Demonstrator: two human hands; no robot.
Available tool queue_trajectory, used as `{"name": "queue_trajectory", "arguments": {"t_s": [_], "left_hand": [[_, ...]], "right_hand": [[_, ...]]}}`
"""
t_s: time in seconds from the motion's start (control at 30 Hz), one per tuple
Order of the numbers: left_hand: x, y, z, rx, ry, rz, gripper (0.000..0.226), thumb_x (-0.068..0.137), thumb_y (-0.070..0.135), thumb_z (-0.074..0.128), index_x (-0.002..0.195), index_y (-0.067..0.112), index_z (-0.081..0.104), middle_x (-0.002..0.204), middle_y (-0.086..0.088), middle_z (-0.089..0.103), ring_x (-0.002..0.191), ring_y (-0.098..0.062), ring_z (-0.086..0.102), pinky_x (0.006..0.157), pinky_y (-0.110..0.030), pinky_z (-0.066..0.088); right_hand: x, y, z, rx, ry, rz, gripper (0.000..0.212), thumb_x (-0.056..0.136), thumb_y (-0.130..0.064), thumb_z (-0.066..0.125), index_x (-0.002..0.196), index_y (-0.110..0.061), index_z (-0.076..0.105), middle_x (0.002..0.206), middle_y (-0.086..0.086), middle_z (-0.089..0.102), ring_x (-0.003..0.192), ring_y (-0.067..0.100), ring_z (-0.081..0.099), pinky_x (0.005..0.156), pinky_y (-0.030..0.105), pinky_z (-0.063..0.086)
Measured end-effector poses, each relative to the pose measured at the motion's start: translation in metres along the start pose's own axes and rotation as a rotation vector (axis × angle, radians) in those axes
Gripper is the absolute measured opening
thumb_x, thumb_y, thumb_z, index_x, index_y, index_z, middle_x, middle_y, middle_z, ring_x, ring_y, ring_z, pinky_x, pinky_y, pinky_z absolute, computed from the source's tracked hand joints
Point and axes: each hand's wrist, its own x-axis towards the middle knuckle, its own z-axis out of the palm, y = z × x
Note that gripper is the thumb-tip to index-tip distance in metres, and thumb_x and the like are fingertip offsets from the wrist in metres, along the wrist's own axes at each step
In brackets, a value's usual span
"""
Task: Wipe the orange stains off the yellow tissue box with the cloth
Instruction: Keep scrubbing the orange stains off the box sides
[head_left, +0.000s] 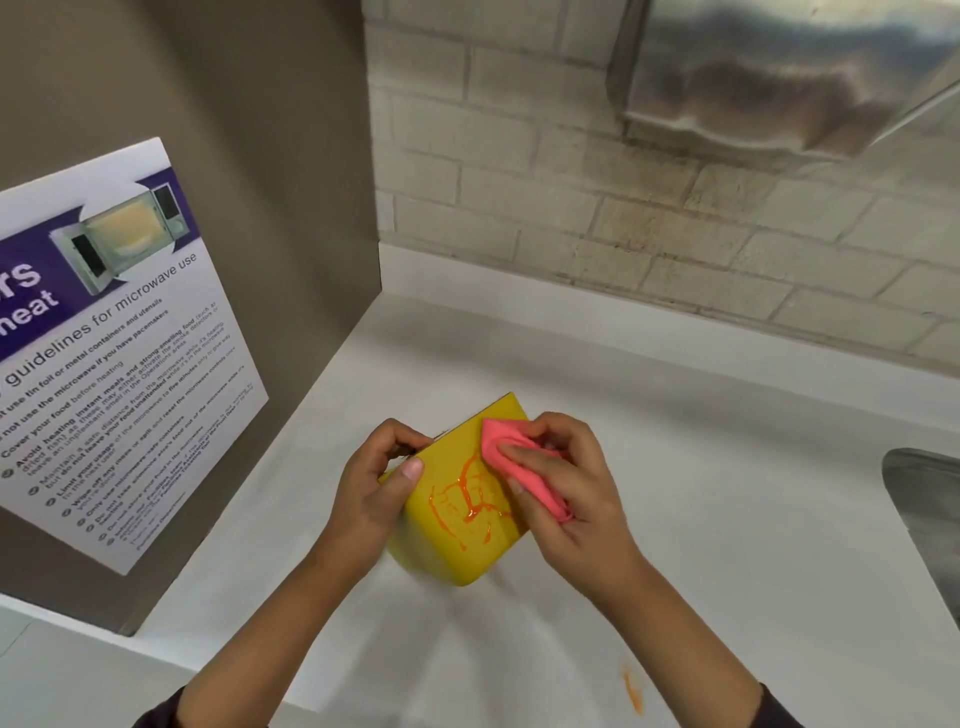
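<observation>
Our left grip (371, 493) clamps the yellow tissue box (447, 548), seemingly tilted over the bench (675, 519). Our right grip (576, 499) pinches the cloth (493, 434), with the orange stains (467, 499) just left of and below it.

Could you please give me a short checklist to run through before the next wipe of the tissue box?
1. Left hand grips the yellow tissue box: ok.
2. Right hand holds the cloth: ok.
3. Cloth pressed on the stained face: ok, at its upper right.
4. Orange stains cleared: not ok, streaks cover the middle.
5. Counter clean: not ok, orange smear near the front.
6. Cloth damp: cannot tell.
</observation>
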Motion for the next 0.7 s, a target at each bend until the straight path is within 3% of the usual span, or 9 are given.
{"name": "queue_trajectory", "arguments": {"t_s": [0.1,0.2,0.33,0.43,0.53,0.7], "left_hand": [[-0.002,-0.001,0.002,0.024,0.015,0.01,0.026,0.069,0.055,0.05,0.083,0.034,0.059,0.083,0.008,0.063,0.081,-0.013,0.06,0.069,-0.028,0.047],[-0.003,-0.001,0.002,0.037,0.013,0.018,0.028,0.071,0.056,0.048,0.085,0.034,0.058,0.083,0.008,0.063,0.081,-0.015,0.061,0.068,-0.03,0.049],[0.0,0.001,0.001,-0.003,0.007,0.031,0.026,0.072,0.054,0.049,0.083,0.032,0.059,0.081,0.007,0.063,0.078,-0.01,0.06,0.066,-0.022,0.048],[0.002,0.001,0.001,-0.029,0.01,0.032,0.025,0.07,0.051,0.05,0.081,0.031,0.061,0.08,0.008,0.065,0.076,-0.008,0.059,0.065,-0.017,0.047],[0.002,0.0,0.001,-0.022,0.032,0.001,0.025,0.068,0.052,0.05,0.08,0.033,0.061,0.079,0.01,0.065,0.077,-0.009,0.06,0.065,-0.021,0.048],[0.0,0.001,0.002,0.024,0.038,0.021,0.027,0.071,0.057,0.047,0.083,0.035,0.059,0.082,0.008,0.064,0.079,-0.015,0.061,0.066,-0.03,0.05]], "right_hand": [[0.007,-0.004,0.007,0.066,0.162,0.164,0.021,0.086,-0.015,0.06,0.104,-0.012,0.07,0.107,-0.005,0.048,0.104,-0.004,0.049,0.088,0.009,0.039],[0.015,-0.016,0.025,0.07,0.296,0.304,0.023,0.086,-0.012,0.059,0.104,-0.019,0.07,0.106,-0.016,0.048,0.102,-0.006,0.05,0.083,0.004,0.039],[0.006,-0.02,0.029,0.04,0.115,0.156,0.028,0.09,-0.022,0.054,0.114,-0.017,0.067,0.111,-0.011,0.046,0.108,0.004,0.049,0.091,0.015,0.042],[-0.002,-0.013,0.017,0.056,-0.004,0.009,0.027,0.09,-0.018,0.055,0.113,-0.011,0.068,0.112,-0.005,0.047,0.107,0.01,0.052,0.091,0.022,0.044],[-0.002,-0.008,0.01,0.063,0.071,0.046,0.025,0.088,-0.017,0.056,0.107,-0.01,0.07,0.106,-0.003,0.051,0.102,0.007,0.054,0.086,0.021,0.046],[0.01,-0.022,0.033,0.061,0.272,0.25,0.025,0.089,-0.025,0.052,0.106,-0.021,0.069,0.106,-0.022,0.048,0.102,0.0,0.053,0.084,0.007,0.041]]}}
